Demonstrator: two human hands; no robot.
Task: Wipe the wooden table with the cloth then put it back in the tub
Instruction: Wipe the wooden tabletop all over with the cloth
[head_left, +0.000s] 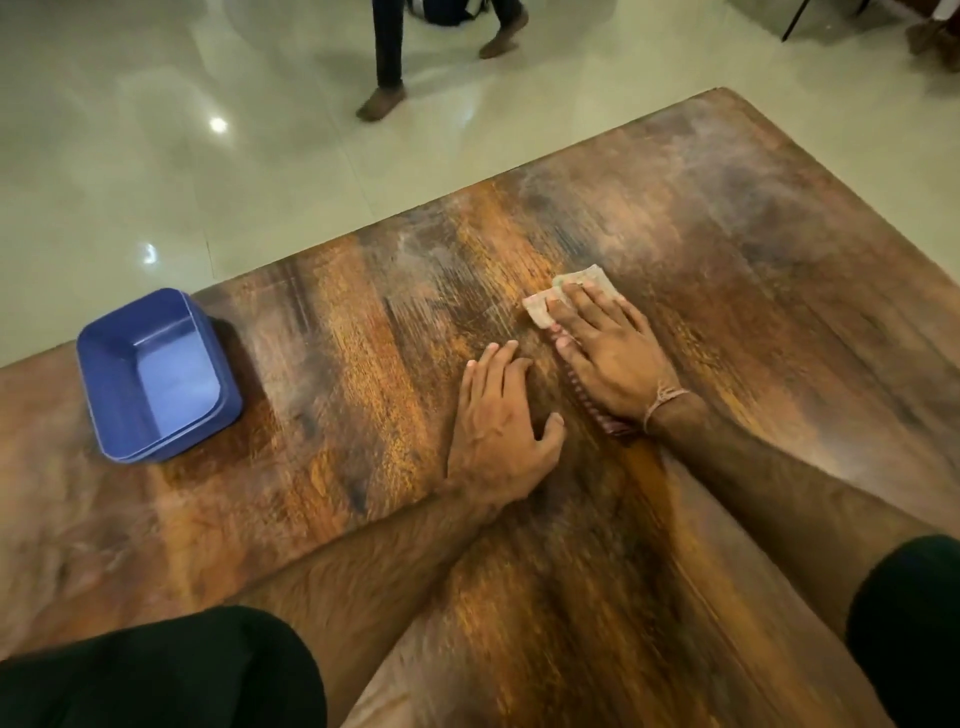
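Rumpled pale cloth (586, 279) on grainy table (337, 374)

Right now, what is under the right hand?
The cloth lies under the right hand, flat on the wooden table. Its pale end shows beyond the fingers; the part beneath the palm is covered.

Right hand (608, 348) flat on cloth (566, 293), left hand (501, 426) resting — blue tub (156, 374) apart

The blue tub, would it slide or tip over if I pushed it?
The tub looks like plastic with nothing in it, so it is probably light. It sits flat on the smooth table, so a push would likely slide it. It is wide and low, so tipping seems unlikely.
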